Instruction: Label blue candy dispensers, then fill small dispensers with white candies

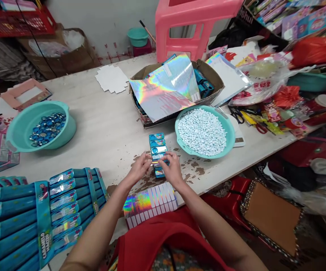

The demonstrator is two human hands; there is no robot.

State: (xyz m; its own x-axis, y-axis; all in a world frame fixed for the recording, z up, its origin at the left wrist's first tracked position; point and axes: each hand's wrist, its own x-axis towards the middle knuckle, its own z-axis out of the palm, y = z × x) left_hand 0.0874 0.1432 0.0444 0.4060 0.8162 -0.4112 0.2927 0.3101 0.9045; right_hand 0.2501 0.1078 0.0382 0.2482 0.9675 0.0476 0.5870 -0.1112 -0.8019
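Note:
A row of small blue packs (157, 143) with shiny fronts runs up the table in front of me. Over its lower part, my left hand (140, 166) and my right hand (171, 168) face each other, fingers pinched. Between their fingertips stretches a small shiny sticker strip (155, 162), held at both ends close to the packs. Whether it touches them I cannot tell. Nearer my body lies a holographic sticker sheet (140, 203) with rows of pale strips. Right of the packs stands a turquoise bowl (189, 150) full of pale candy-like pellets (204, 130).
A turquoise basin (69, 126) with blue shiny pieces stands left. Stacked blue boxes (19, 222) fill the near left. Behind the packs is a cardboard box (218, 84) under a holographic sheet (165, 90). Scissors (237, 114), bags and a pink stool (197, 11) lie beyond.

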